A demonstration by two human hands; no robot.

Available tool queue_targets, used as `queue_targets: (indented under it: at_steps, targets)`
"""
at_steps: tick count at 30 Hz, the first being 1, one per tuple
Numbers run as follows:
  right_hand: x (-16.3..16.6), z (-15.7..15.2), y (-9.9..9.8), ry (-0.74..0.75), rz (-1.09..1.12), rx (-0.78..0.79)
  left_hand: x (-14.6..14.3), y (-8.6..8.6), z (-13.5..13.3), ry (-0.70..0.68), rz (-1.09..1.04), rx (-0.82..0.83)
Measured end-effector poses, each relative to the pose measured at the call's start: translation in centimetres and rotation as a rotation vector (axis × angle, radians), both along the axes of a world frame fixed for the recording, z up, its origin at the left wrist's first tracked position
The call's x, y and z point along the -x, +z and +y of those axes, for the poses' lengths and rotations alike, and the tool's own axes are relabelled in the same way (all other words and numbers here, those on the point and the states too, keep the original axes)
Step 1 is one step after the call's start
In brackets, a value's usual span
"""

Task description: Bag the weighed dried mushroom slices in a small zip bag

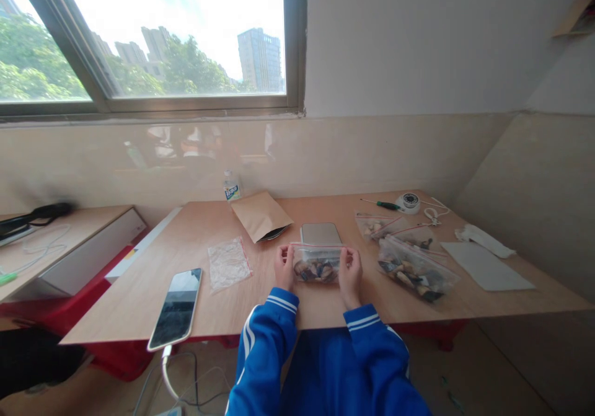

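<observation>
Between my two hands is a clear zip bag (318, 266) with a red seal line, filled with dark and tan dried pieces that look like mushrooms. My left hand (284, 267) pinches its upper left corner, and my right hand (350, 272) pinches the upper right corner. Just behind the bag lies a flat silver-topped scale (320, 234), partly covered by it. More filled zip bags lie to the right, the nearest filled bag (413, 268) close to my right hand. Left of my left hand rests a flat clear zip bag (229, 263).
A brown paper pouch (263, 216) and a bottle (231, 186) stand toward the wall. A phone (176, 307) with a white cable lies at the front left. At right are a screwdriver (387, 205), a dome camera (409, 203), a white sheet (486, 266) and a crumpled white cloth (483, 240).
</observation>
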State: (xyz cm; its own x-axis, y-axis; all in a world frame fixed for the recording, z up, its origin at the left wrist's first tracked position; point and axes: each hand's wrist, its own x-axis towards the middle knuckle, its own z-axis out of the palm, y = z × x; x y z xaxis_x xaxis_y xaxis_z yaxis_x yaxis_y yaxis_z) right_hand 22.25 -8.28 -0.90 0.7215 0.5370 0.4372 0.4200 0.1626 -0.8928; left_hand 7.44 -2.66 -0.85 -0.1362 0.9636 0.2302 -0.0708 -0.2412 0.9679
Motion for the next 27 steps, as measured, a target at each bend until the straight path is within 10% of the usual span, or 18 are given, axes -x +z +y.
queue_targets:
  at_steps: [13,27]
  targets:
    - [-0.4,0.7,-1.1,0.109,0.233,0.010,-0.2,0.0,-0.1,-0.024,-0.035,0.028]
    - [-0.1,-0.1,-0.4,0.027,-0.038,0.003,0.0,-0.4,0.1,-0.015,-0.033,-0.010]
